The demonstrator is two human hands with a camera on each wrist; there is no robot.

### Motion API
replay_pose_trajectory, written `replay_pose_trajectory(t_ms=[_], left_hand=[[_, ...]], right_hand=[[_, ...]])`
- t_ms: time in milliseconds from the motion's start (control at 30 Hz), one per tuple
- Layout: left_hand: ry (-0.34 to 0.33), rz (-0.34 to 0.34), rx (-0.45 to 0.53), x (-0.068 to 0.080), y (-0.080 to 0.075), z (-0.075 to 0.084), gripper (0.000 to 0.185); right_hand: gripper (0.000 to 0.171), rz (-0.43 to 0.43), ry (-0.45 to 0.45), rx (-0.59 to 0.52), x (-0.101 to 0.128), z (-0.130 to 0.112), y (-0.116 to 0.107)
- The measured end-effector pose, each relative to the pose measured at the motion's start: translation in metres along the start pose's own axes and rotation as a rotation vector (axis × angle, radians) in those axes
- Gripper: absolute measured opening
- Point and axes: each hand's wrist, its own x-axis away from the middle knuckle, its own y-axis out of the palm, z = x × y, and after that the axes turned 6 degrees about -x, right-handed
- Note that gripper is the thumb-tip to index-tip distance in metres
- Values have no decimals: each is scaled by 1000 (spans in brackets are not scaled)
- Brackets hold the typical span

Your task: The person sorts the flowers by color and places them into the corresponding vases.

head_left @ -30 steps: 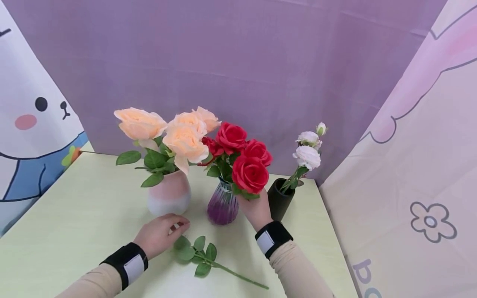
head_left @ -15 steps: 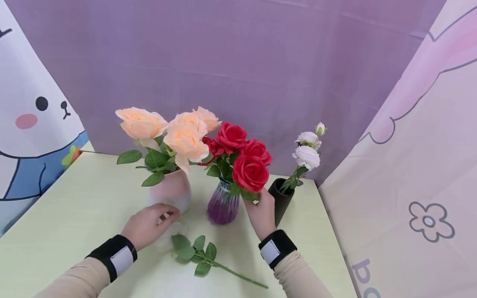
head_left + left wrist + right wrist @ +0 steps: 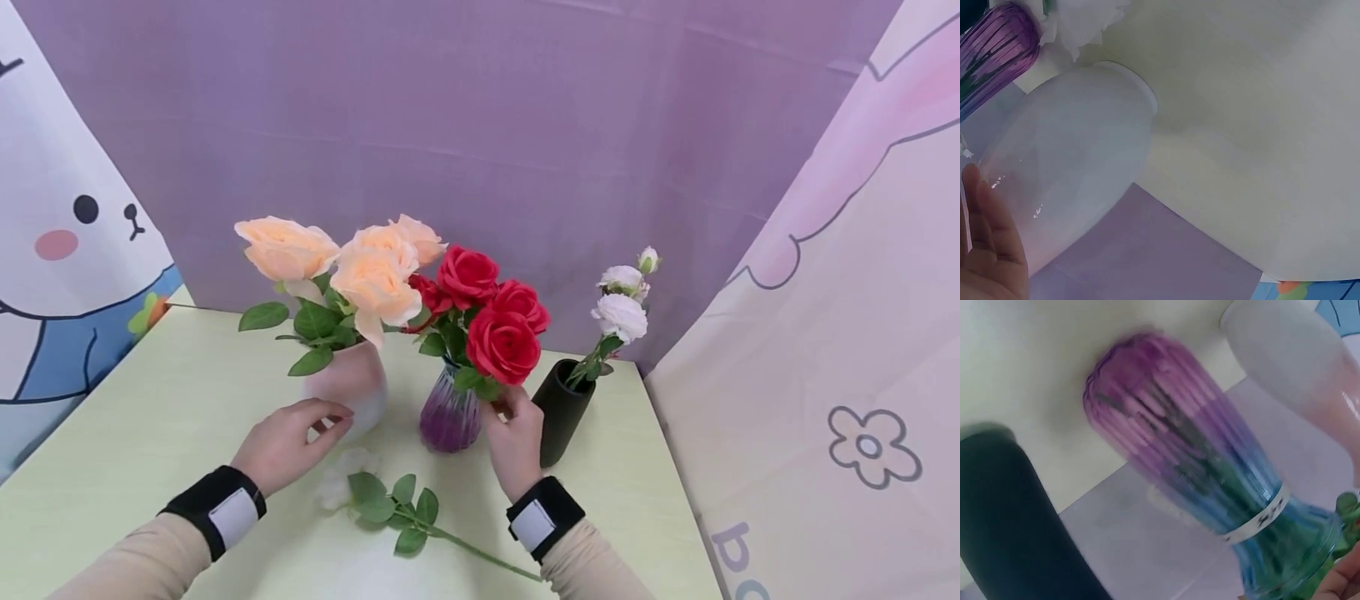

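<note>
Right hand: raised beside purple glass vase, fingertips curled, pinching at leaves under red roses. Black vase with white roses just right of it.

Left hand: fingers loosely extended, apart, tips touching side of pink-white vase holding peach roses; nothing gripped.

Progress, by judgement: three vases filled, mostly done. Left over: one white rose stem flat on surface, between wrists, not yet placed.

peach roses | red roses | ribbed purple vase | black vase | pale green table
</note>
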Motion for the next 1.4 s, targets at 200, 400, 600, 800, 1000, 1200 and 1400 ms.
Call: replay_pose_trajectory(t_ms=[200,400,600,800,1000,1200,1400], left_hand=[[-10,-16,-5,13,2,-9,25],[-26,-13,-17,30,18,-30,26],[-63,-41,-37,47,31,-46,27],[-80,-56,-37,62,52,-64,28],[-128,-86,-33,78,73,-75,28],[-146,-82,-33,94,86,-84,26],[-167,-77,-17,104,83,-79,26]], right_hand=[[29,-96,-47,-19,22,-32,22],[31,-179,-93,10,40,-33,34],[34,-210,-152,76,57,-23,45],[39,-237,-221,110,78,-1,55],[43,-289,-178,165,101,10,59],[40,-333,-192,207,122,20,64],[37,-396,-175,242,145,41,72]])
